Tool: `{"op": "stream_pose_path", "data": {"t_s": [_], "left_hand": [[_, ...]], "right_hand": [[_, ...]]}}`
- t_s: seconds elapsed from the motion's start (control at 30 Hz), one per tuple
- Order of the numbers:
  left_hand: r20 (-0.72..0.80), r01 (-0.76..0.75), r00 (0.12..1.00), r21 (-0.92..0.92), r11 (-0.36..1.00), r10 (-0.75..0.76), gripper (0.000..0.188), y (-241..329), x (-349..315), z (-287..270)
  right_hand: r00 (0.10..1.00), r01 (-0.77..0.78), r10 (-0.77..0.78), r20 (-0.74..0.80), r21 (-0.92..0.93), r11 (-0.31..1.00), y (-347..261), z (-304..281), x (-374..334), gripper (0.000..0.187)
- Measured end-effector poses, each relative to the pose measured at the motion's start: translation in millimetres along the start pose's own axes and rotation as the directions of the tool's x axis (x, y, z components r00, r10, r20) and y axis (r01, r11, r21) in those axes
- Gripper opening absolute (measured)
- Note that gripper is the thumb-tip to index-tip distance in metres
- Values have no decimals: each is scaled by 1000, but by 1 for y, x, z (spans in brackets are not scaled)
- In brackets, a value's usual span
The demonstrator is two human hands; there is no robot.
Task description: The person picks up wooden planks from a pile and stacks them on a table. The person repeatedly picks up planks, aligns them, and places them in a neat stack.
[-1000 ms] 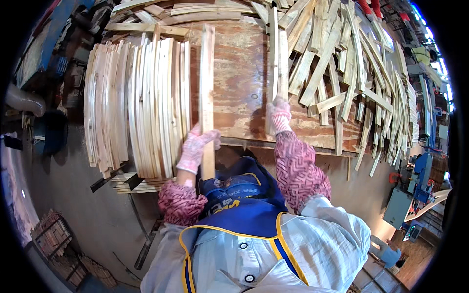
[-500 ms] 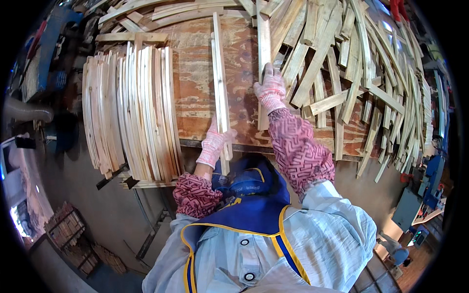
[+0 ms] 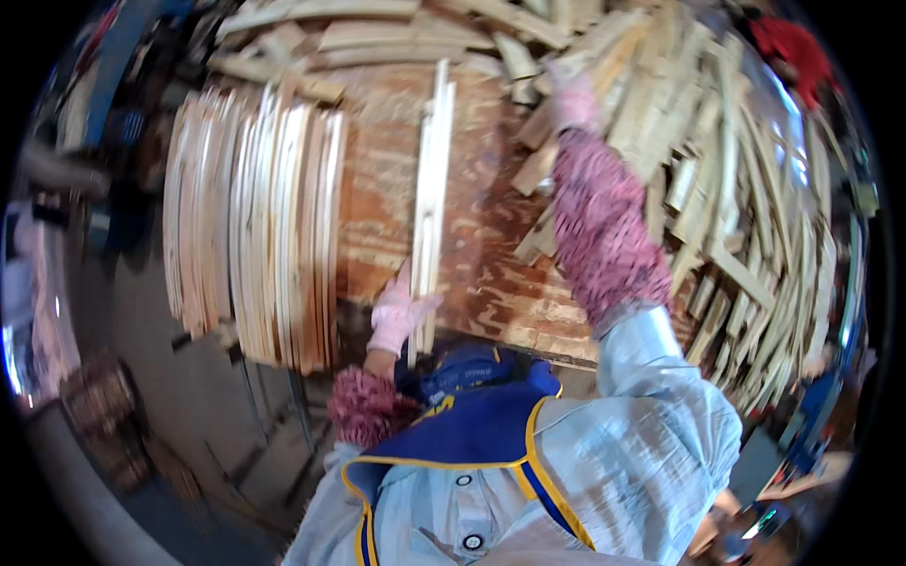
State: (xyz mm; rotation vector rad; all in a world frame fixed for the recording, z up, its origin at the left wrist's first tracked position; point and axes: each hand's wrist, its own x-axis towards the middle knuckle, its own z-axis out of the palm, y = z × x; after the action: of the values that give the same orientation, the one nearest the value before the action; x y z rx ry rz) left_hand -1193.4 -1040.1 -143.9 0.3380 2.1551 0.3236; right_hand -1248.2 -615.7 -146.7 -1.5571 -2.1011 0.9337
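My left hand, in a pink and white knit glove, is closed around the lower part of a small bundle of long pale wood strips. The strips lie side by side, pointing away from me over the worktable, and their near ends reach its front edge. My right hand, gloved alike, is stretched far forward to the left side of a loose heap of wood strips. Motion smears its fingers, so whether it grips a strip does not show.
A neat row of upright-laid wood strips stands left of the bundle, overhanging the table's front on a metal frame. More strips lie across the far edge. A person in red is at the far right.
My right hand has left the long strip in the middle and moved forward to the heap. That strip is gone from its place, and the bundle in my left hand looks thicker.
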Motion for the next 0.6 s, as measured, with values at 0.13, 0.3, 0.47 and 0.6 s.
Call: {"op": "stream_pose_path", "data": {"t_s": [0.13, 0.3, 0.47, 0.6], "left_hand": [[-47, -244, 967, -461, 853, 252, 69, -44, 10, -6], [102, -36, 984, -697, 717, 149, 54, -87, 45, 3], [-39, -125, 992, -187, 974, 120, 46, -67, 36, -13], [-345, -112, 932, 8, 994, 108, 42, -81, 9, -32]], "right_hand": [[922, 381, -265, 281, -772, 508, 19, 5, 78, 40], [959, 221, -195, 206, -112, 969, 60, 24, 71, 49], [859, 485, -371, 352, -330, 810, 38, 4, -21, 60], [731, 680, -549, 406, -510, 527, 33, 3, -82, 54]]}}
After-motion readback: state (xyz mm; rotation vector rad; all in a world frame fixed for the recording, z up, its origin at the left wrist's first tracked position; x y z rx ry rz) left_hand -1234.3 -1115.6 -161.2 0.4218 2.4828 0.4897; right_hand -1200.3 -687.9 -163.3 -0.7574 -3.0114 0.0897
